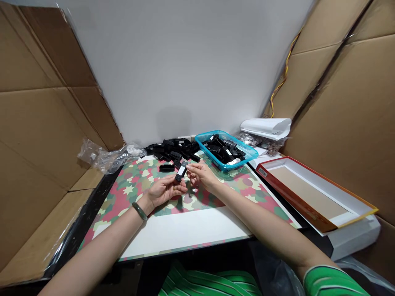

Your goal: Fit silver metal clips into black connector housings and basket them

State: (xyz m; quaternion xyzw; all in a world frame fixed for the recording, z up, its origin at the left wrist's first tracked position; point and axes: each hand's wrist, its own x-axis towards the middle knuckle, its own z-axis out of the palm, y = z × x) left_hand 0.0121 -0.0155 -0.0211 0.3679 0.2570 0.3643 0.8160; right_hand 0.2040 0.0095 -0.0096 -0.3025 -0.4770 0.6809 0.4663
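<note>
Left grip (165, 191): together, clamped on the lower end of a black plastic part (180, 172), above a camouflage-print mat (135, 185).
Right grip (201, 174): together on its upper end; the two grips appear to steady it, white label up.
Pile of black parts (174, 149): 12 o'clock.
Blue plastic basket (226, 150): 1 o'clock, holding similar parts.
Single black part (167, 167): 11 o'clock, lying apart.

Your single head-worn camera looks forward and down, close above your left hand (165, 191) and right hand (201, 174); its wide view takes in the camouflage-print mat (138, 185) and cardboard panels (46, 135) on both sides.
</note>
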